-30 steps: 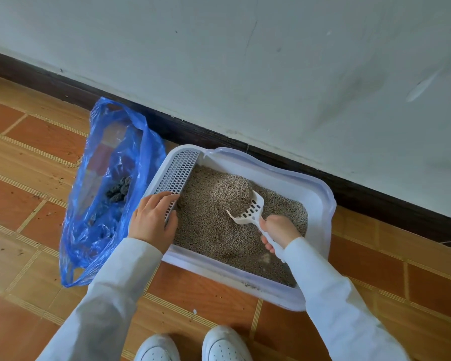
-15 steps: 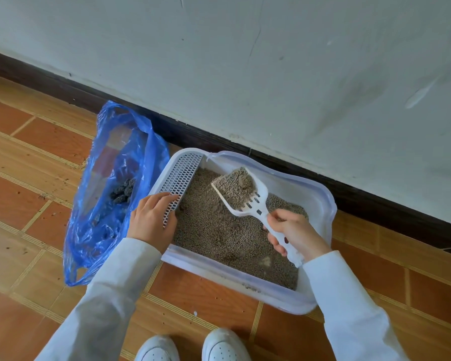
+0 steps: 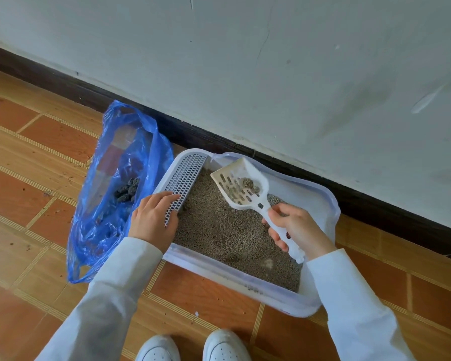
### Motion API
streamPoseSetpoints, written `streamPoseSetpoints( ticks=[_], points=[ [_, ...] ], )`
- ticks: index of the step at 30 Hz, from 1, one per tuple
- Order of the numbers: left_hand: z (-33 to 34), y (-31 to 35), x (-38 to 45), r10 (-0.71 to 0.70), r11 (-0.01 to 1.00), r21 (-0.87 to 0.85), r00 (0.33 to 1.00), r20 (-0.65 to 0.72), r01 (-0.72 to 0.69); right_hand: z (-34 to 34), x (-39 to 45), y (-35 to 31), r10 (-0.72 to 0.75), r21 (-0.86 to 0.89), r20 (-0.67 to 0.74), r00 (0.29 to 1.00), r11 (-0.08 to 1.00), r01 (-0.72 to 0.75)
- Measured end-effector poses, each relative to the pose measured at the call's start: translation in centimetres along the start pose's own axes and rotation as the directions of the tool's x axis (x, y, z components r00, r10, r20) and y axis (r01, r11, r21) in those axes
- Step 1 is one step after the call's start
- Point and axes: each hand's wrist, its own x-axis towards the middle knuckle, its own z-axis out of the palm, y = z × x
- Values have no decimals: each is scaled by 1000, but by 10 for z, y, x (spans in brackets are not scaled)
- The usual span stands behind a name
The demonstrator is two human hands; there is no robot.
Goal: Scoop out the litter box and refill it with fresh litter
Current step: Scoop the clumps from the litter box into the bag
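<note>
The scoop (image 3: 241,187), which a second ago was buried in the litter (image 3: 227,230) and half a second ago came up heaped with granules, now hangs above the far part of the litter box (image 3: 331,204) nearly sifted clean: only a couple of dark clumps (image 3: 250,184) remain on its slotted blade, so the loose litter has evidently fallen back through the slots. The right hand (image 3: 296,230) has its fingers curled round the scoop's white handle, over the right half of the box. The left hand (image 3: 154,220) has kept its place through all three views, fingers and thumb clamped on the white grid panel (image 3: 184,182) along the box's left edge, steadying it. The box itself sits on the tiled floor (image 3: 37,178) with its far edge close to the dark skirting (image 3: 375,204), and the blue plastic bag (image 3: 120,183) lies open against its left edge, a dark pile of earlier waste (image 3: 128,191) already inside. The sifting of this scoopful looks finished, so the sensible next move is probably to carry the clumps leftward over the grid and tip them into the bag. Refilling is still ahead; no fresh litter container is in view.
</note>
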Motion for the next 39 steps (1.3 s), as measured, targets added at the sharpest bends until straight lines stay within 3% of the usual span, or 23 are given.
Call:
streamPoseSetpoints(
  ticks=[7, 17, 24, 27, 31, 36, 39],
  points=[
    [-1, -4, 0, -1, 1000, 0, 1000, -4, 1, 3, 2, -4, 10, -52, 0, 1000, 999, -10],
    [-10, -29, -7, -106, 994, 1, 994, -25, 106, 56, 19, -54, -27, -87, 170, 985, 995, 42],
    [-23, -68, -13, -217, 976, 3, 975, -51, 217, 124, 66, -87, -103, -382, 274, 956, 901, 207],
    [-24, -74, -18, -243, 970, -4, 969, -51, 243, 154, 84, -92, -165, -565, 310, 936, 759, 322],
    [-20, -75, -23, -276, 961, -21, 959, -59, 275, 188, 97, -88, -276, -767, 377, 884, 442, 465],
    [-17, -75, -27, -302, 953, -23, 953, -18, 302, 211, 96, -79, -515, -838, 468, 718, -2, 545],
    [-16, -73, -27, -304, 952, -25, 953, 7, 304, 214, 95, -74, -570, -846, 491, 658, -131, 517]
  ],
)
